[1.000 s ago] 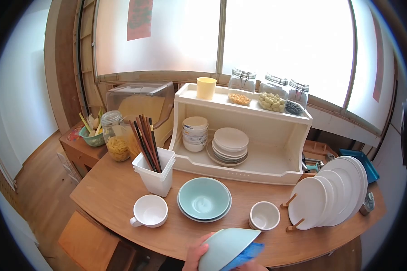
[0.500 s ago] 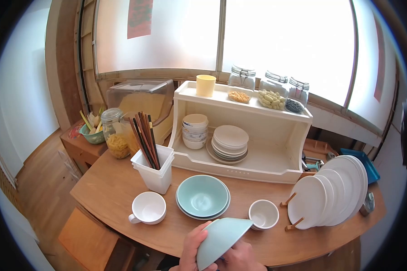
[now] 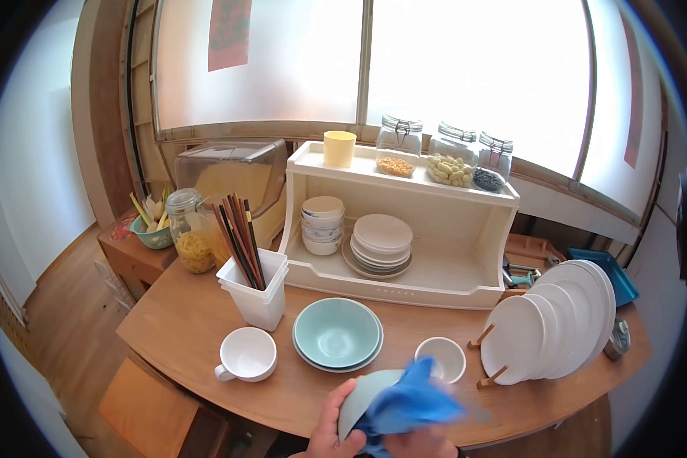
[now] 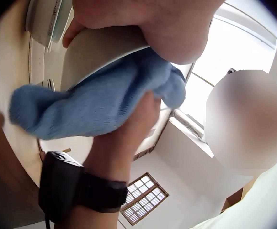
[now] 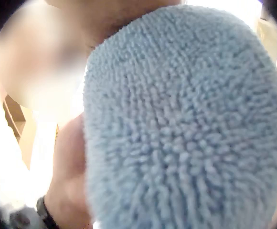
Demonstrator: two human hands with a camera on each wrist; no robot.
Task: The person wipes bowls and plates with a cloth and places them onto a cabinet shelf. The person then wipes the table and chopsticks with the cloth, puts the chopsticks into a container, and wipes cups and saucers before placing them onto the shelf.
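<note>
In the head view a pale green bowl [image 3: 365, 393] is tilted on its side near the table's front edge. My left hand [image 3: 332, 427] grips it by its left side, thumb at the rim. Blurred, my right hand [image 3: 420, 441] holds a blue cloth [image 3: 412, 401] against the bowl's open side. The left wrist view has the cloth [image 4: 81, 112] bunched along the rim of the bowl [image 4: 98, 50], the right hand [image 4: 136, 119] gripping it from below. Cloth [image 5: 186, 124] fills most of the right wrist view and hides the bowl there.
Beyond the hands are a stack of bowls [image 3: 338, 333], a white mug [image 3: 249, 354], a small white cup [image 3: 441, 359] and a container [image 3: 258, 298] of chopsticks. Racked plates [image 3: 515, 340] stand at right. A white shelf [image 3: 466, 252] holding dishes is behind.
The blue cloth, out of sight half a second ago, now shows over the bowl's right side, raised by the right hand. The left hand keeps its grip on the bowl.
</note>
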